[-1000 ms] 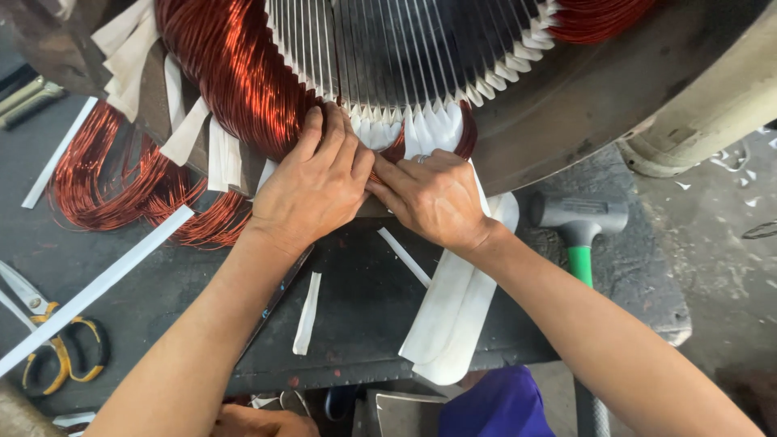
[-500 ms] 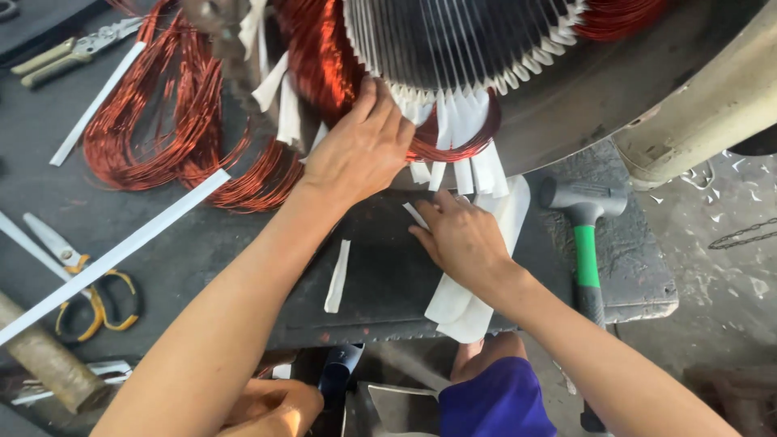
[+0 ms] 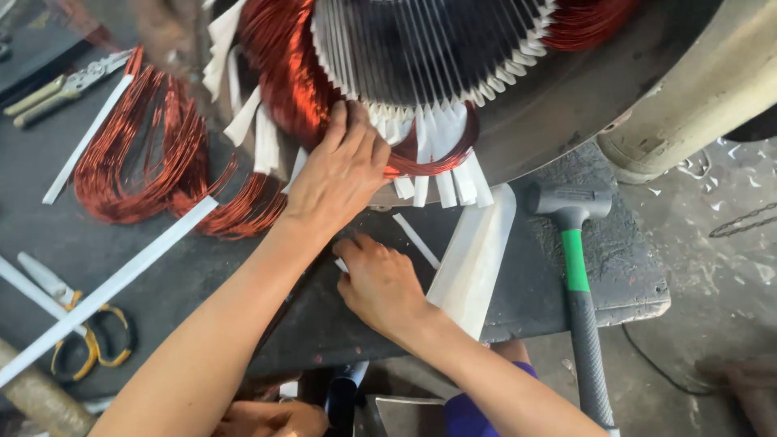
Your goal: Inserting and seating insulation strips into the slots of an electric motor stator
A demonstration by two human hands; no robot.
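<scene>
Copper coil (image 3: pixel 421 162) | left hand (image 3: pixel 340 174) still pressing | right hand (image 3: pixel 380 283) dropped to bench, curled

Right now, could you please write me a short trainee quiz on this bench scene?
1. True or false: the left hand rests on the copper winding.
2. Which colour band is on the mallet handle? A red, B green, C blue.
3. What does the right hand touch on the bench?

Key: 1 true. 2 B. 3 A white paper strip, mostly hidden under the fingers, beside the folded paper.
</scene>
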